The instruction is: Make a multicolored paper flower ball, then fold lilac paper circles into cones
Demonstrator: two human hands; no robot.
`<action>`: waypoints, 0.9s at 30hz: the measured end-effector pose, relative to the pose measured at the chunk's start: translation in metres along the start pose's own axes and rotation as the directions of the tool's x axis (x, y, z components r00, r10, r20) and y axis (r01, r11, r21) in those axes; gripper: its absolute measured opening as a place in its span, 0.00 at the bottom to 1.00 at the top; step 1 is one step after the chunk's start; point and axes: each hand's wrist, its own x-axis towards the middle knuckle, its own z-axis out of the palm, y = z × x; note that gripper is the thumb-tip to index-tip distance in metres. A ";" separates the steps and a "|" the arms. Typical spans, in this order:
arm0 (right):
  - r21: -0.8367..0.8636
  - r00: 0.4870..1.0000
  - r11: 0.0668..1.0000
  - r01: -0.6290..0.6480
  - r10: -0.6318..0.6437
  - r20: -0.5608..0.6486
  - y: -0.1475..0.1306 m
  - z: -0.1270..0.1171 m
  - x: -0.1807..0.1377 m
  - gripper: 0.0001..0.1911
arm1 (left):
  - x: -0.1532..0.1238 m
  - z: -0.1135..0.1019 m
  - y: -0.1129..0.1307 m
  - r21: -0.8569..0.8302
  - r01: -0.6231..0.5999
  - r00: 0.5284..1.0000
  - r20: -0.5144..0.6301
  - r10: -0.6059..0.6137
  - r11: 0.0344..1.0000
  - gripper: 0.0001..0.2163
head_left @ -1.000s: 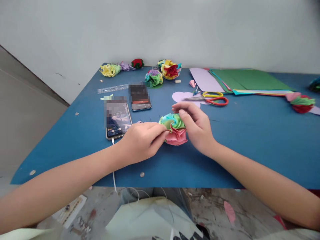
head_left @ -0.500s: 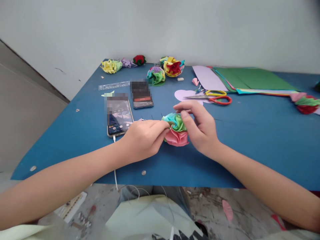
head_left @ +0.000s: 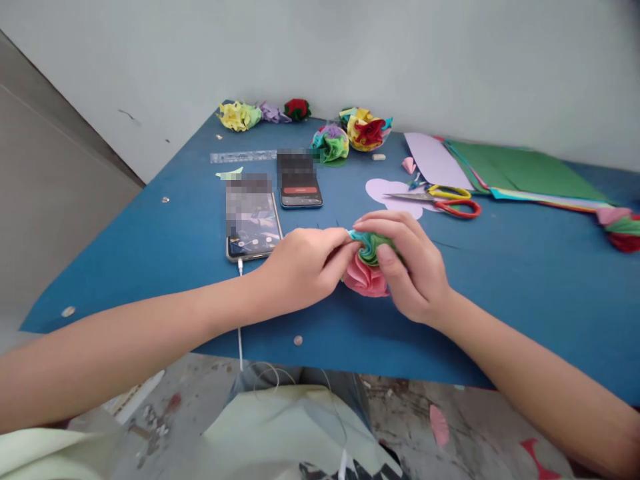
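"Right hand (head_left: 415,270) has closed in since the earlier frame, its thumb now lying on green ruffles; the view has swung too. What do you make of the grip?"

"I see its fingers and thumb bent around the green side of the paper flower (head_left: 367,277). The left hand (head_left: 310,267) is clamped on the blue folds at the other side, so the flower sits between both, over the near part of the tabletop (head_left: 505,280)."

"How far along?"

"Well on, I'd judge: pink, green and blue layers are ruffled out. Whether the covered folds are left to do, I can't tell."

"And room?"

"Nearest, the front edge runs beneath both arms. I'd mind the charging phone (head_left: 253,220) just beyond the left hand. Rightward, a stretch of blue gives me elbow room. Ahead, scissors (head_left: 431,197) lie across lilac paper (head_left: 377,190); farther, green sheets (head_left: 525,170) and finished-looking flowers (head_left: 367,133) near the wall (head_left: 450,67)."
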 end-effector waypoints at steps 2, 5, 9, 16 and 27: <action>-0.023 1.000 1.000 0.005 -0.005 -0.003 0.000 0.001 0.000 0.16 | 0.002 -0.001 0.002 -0.131 0.066 0.998 0.011 -0.065 0.989 0.14; -0.073 1.000 0.997 0.016 -0.017 -0.002 0.000 0.003 0.000 0.16 | 0.001 -0.004 0.005 -0.266 0.111 0.993 0.056 -0.100 0.958 0.16; -0.086 0.999 0.996 0.030 -0.032 -0.013 0.000 0.004 -0.001 0.17 | -0.005 -0.005 0.007 -0.207 -0.029 0.998 0.040 0.038 0.978 0.09; -0.040 0.997 0.998 -0.041 0.038 -0.071 0.001 0.003 -0.002 0.16 | -0.008 -0.007 0.003 -0.038 -0.230 0.968 0.095 0.232 0.973 0.09; 0.011 0.987 0.996 -0.089 0.090 -0.129 0.002 0.006 0.002 0.14 | -0.003 -0.010 -0.007 0.202 -0.419 0.908 0.078 0.412 0.885 0.10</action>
